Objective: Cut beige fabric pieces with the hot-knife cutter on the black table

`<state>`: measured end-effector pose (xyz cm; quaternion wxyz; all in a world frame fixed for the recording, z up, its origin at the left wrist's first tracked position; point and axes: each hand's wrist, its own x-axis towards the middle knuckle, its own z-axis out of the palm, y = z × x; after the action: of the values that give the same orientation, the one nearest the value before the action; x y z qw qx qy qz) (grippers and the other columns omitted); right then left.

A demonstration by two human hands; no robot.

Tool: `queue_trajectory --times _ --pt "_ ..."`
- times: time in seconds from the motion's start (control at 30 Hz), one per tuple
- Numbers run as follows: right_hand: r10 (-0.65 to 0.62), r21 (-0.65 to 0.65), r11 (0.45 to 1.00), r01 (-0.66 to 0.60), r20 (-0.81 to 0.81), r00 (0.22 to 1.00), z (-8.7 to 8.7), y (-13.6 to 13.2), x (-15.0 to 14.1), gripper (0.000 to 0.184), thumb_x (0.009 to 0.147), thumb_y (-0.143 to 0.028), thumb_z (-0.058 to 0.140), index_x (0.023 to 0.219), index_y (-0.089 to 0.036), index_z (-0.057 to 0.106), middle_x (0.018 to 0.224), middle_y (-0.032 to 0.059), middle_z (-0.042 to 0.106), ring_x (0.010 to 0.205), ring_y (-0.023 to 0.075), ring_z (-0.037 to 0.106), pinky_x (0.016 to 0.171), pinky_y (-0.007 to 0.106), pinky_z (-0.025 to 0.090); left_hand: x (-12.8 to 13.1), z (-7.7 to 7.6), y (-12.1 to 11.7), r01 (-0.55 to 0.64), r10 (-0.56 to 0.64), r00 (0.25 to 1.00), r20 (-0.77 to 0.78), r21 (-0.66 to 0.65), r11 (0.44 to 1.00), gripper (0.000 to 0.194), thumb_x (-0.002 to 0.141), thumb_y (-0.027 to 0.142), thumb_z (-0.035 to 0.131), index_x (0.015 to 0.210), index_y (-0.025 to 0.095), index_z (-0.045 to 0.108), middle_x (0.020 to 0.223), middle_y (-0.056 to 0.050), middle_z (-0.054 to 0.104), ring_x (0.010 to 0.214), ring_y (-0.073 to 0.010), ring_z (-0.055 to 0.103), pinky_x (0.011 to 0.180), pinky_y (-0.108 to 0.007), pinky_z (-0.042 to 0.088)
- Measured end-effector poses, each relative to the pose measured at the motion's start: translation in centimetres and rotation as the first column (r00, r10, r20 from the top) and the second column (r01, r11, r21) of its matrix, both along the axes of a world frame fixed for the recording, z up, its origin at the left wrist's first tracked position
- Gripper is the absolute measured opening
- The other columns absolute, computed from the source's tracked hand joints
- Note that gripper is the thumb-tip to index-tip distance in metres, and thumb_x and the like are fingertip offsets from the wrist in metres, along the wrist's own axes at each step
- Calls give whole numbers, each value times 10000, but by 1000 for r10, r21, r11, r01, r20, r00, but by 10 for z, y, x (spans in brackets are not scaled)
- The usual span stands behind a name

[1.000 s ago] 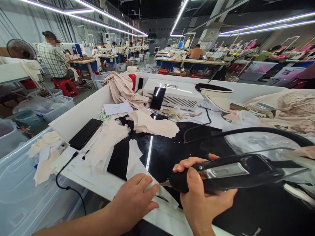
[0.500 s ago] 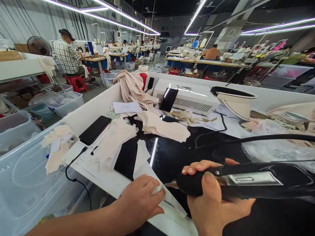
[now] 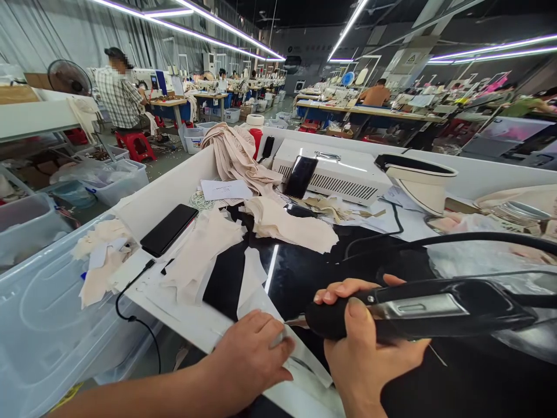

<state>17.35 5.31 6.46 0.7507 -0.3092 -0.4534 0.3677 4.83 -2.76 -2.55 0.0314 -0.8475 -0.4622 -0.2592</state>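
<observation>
My right hand (image 3: 365, 354) is wrapped around a corded black hand-held power tool (image 3: 418, 310) with a metal plate on its side. Its narrow metal tip (image 3: 296, 321) points left, close to my left hand. With fingers curled, my left hand (image 3: 250, 354) rests over a long white pattern piece (image 3: 252, 284) at the near table edge. Something whitish and translucent shows between those fingers, but I cannot make out what it is. Cream cut pieces (image 3: 289, 223) lie farther back on the black surface.
A black phone (image 3: 169, 230) lies on the left and another phone (image 3: 300, 177) leans against a white vented box (image 3: 331, 168). Draped cream fabric (image 3: 239, 154) fills the back corner. At right are a plastic bag (image 3: 470, 261) and the tool's cord (image 3: 456, 238). A clear bin (image 3: 65, 325) stands at left.
My right hand and the power tool have shifted slightly left and up, bringing the tip nearer my left hand. The left hand stays over the white piece.
</observation>
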Motion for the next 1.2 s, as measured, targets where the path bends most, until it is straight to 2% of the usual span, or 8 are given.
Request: queue_trajectory --times 0.13,0.27,0.33,0.43,0.57,0.77,0.9,1.2 --pt "-14 -45 999 14 -5 1000 -4 3 -1 438 800 -246 849 1153 -272 591 740 -68 685 557 145 623 555 325 582 -1 5 0 19 -19 1000 -18 -40 999 554 891 487 882 1237 142 620 1181 -95 721 1055 -247 702 961 -365 584" --pt "0 -46 999 -1 -15 1000 1 4 2 477 751 -234 865 1141 -273 594 725 -74 694 547 148 625 535 317 578 -17 22 8 119 -115 993 36 -149 982 234 1104 282 611 1289 139 617 1200 -80 744 1123 -198 705 1042 -312 559" --pt "-1 -26 1000 1 -25 1000 6 3 5 471 736 -226 866 1128 -269 608 712 -71 702 535 150 624 524 311 577 -31 28 15 173 -168 985 43 -152 973 220 1082 107 538 1283 128 624 1305 -91 729 1229 -196 678 1119 -317 521" --pt "-6 3 1000 6 -29 1000 15 0 10 454 728 -237 871 1111 -268 628 700 -68 705 526 152 623 505 302 575 -49 32 25 229 -238 970 -45 -153 961 282 1014 14 554 1238 154 652 1378 -79 708 1286 -210 658 1154 -347 504" --pt "-1 7 1000 1 -27 1000 23 -8 20 440 713 -232 876 1088 -266 648 698 -65 707 526 154 617 483 293 569 -54 29 30 96 -119 978 -170 -141 985 293 1016 6 564 1250 163 644 1367 -92 694 1236 -214 664 1069 -334 553" --pt "-50 -6 999 50 -17 999 23 -22 35 435 704 -248 882 1075 -252 656 677 -57 698 510 160 592 455 297 552 -32 23 26 -140 113 950 -293 -73 987 177 1043 142 623 1220 146 633 1182 -106 703 1004 -255 691 848 -374 592" --pt "-60 -6 998 60 -19 998 19 -27 39 441 706 -271 887 1081 -256 656 684 -56 691 523 169 597 448 299 540 -27 24 24 -178 141 936 -321 -87 980 168 1046 147 611 1212 147 635 1123 -93 694 945 -252 682 781 -373 578" --pt "-16 38 999 17 -26 1000 2 -25 33 413 795 -285 879 1141 -277 654 737 -49 690 557 157 627 496 297 553 -27 35 21 -214 136 919 -370 -178 960 217 1057 193 637 1270 150 635 1171 -93 685 991 -259 680 810 -384 578"
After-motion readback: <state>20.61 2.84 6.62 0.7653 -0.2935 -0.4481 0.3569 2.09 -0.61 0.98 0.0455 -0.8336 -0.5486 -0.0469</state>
